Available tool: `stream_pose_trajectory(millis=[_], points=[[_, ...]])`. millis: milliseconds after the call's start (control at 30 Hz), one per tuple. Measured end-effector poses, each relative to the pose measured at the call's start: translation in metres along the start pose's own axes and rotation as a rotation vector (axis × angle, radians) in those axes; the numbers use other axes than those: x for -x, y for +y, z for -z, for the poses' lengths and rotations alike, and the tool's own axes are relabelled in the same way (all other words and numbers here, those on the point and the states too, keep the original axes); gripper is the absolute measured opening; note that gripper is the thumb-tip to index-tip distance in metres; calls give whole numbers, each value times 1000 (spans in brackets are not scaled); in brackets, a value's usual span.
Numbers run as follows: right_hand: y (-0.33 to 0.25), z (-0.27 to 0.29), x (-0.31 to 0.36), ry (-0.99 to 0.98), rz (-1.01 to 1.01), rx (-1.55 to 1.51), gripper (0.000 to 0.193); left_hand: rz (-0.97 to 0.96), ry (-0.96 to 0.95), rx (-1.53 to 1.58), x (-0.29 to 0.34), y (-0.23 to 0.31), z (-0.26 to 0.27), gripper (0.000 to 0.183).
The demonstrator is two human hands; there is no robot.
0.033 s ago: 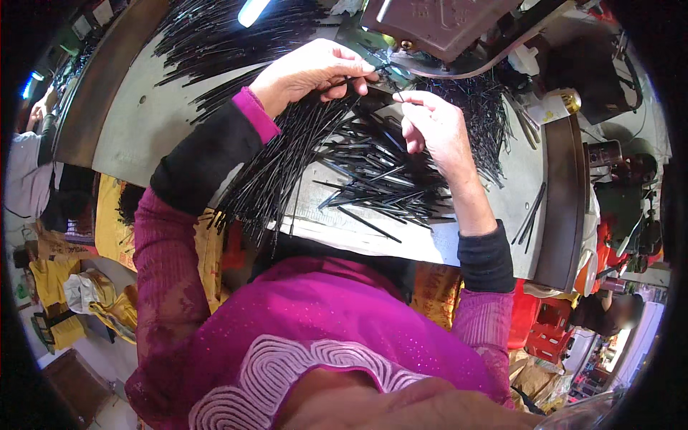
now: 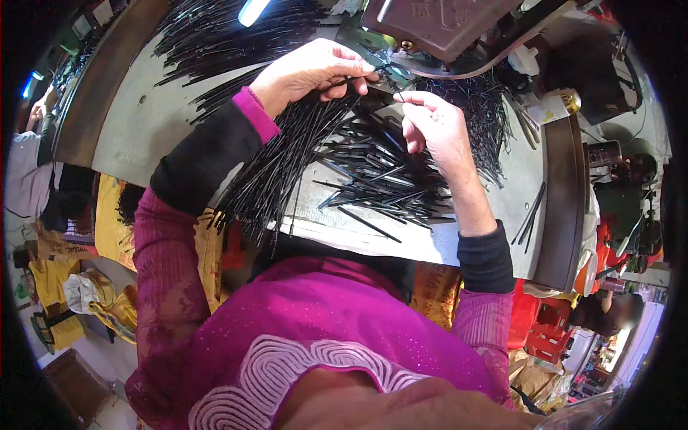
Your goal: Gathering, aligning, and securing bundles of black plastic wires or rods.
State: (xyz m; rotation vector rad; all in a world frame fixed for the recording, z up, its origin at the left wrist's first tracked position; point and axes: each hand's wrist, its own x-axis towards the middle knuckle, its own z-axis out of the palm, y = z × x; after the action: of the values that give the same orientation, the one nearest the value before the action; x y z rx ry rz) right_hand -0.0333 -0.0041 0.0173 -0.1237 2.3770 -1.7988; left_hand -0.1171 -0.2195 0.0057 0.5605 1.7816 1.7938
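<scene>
1. Viewed from above: a pale worktable (image 2: 140,132), with a brown machine head (image 2: 444,29) overhanging its far side.
2. Left hand (image 2: 315,70) at upper centre: thumb and forefinger pinched on a black strip (image 2: 385,68), remaining fingers curled beneath.
3. Right hand (image 2: 438,129), lower and farther right: thumb and forefinger closed on a dark sliver (image 2: 396,89), other fingers loosely bent.
4. Key relation: black strip just right of the left fingertips, above and slightly left of the right ones, close by the machine head; left hand nearer to it.
5. Long axis of the dark sliver: up from the right fingertips, leaning left toward the strip. One piece or two: cannot tell.
6. Nearer the body: a long bundle (image 2: 276,168) of black strips slanting down-left, beside a shorter heap (image 2: 387,179) lying crisscross.
7. Compared with the earlier frame: no visible difference in hands, grip or pieces.
</scene>
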Motion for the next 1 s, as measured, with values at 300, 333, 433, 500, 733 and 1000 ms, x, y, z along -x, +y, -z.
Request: stream_pose_trajectory(millis=[300,333,433,500,733,1000], points=[[-3,-3,2,31,4,8,23,-3,-21,70,-1,0,1,28],[-4,-2,1,30,7,10,23,-3,-22,71,-1,0,1,28],[-4,-2,0,22,4,11,23,0,1,20,0,2,-1,28],[-2,-1,-2,16,4,15,23,5,48,-38,2,5,-3,28],[1,4,-4,-8,-51,-133,23,54,22,0,0,6,-1,28],[21,12,-13,171,48,-710,25,-34,86,-9,13,8,-17,27]])
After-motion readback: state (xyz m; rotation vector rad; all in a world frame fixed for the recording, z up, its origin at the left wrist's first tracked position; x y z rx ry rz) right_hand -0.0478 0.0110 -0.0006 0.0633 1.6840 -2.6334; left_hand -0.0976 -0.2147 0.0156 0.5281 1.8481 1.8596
